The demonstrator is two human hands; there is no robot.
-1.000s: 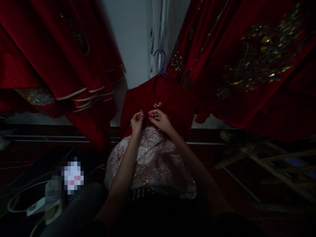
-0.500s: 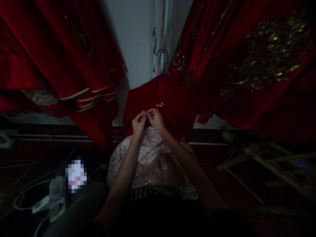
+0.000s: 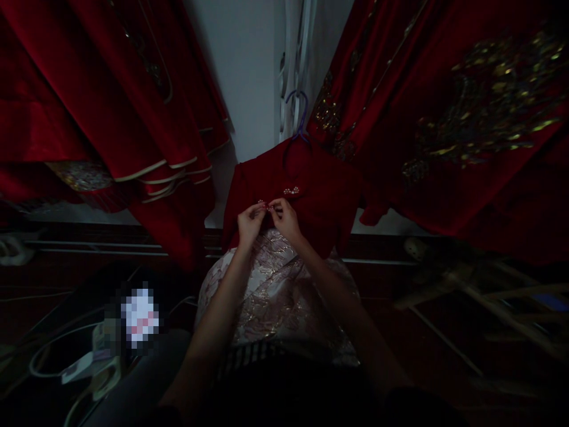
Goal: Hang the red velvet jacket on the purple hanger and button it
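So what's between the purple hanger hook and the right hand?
In the head view, the red top, with a shiny ornament on it, lies between the purple hook and the right hand.

The fingers (image 3: 280, 204) hide what they pinch on the red jacket (image 3: 326, 184)

Over here a plain dark-red top (image 3: 320, 198) hangs neck-up in the middle of the frame, shoulders spread, sleeves drooping at either side, one pearly ornament (image 3: 291, 190) showing below the neckline and a second ornament (image 3: 260, 201), lower left, partly hidden.
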